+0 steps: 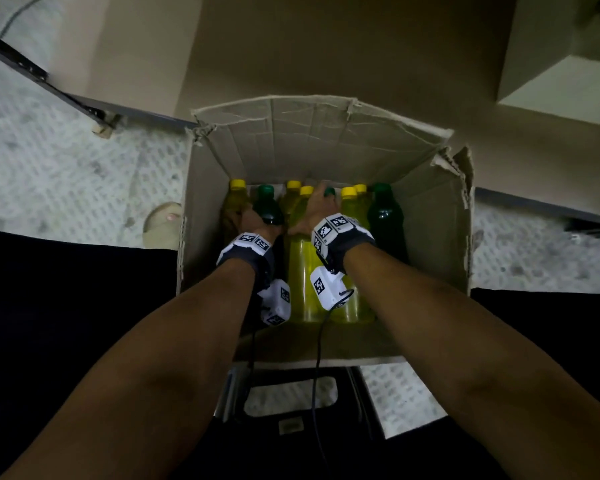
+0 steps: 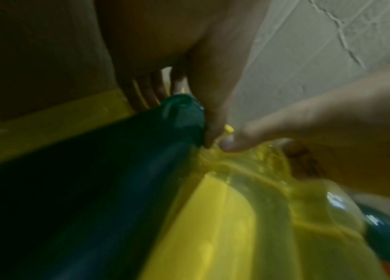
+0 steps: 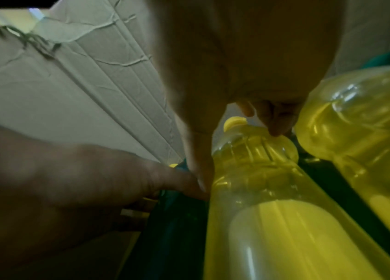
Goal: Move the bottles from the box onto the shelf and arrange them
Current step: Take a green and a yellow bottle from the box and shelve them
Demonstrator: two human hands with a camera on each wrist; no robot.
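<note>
An open cardboard box (image 1: 433, 216) holds several upright bottles, yellow ones with yellow caps and dark green ones. My left hand (image 1: 258, 218) is inside at the left and grips a dark green bottle (image 1: 267, 206) (image 2: 117, 170) near its shoulder, fingers behind it and thumb in front. My right hand (image 1: 321, 202) is in the middle and grips a yellow bottle (image 1: 302, 271) (image 3: 273, 208) at its neck, thumb on the left and fingers (image 3: 275, 121) on the right. The two hands almost touch. Another green bottle (image 1: 385, 220) stands at the right.
The box sits on a black stool (image 1: 291, 386) between my dark-clothed legs. A dark metal rail (image 1: 21, 60) runs along the upper left, over pale patterned floor. A sandalled foot (image 1: 163, 223) is left of the box. A beige block (image 1: 561, 64) lies upper right.
</note>
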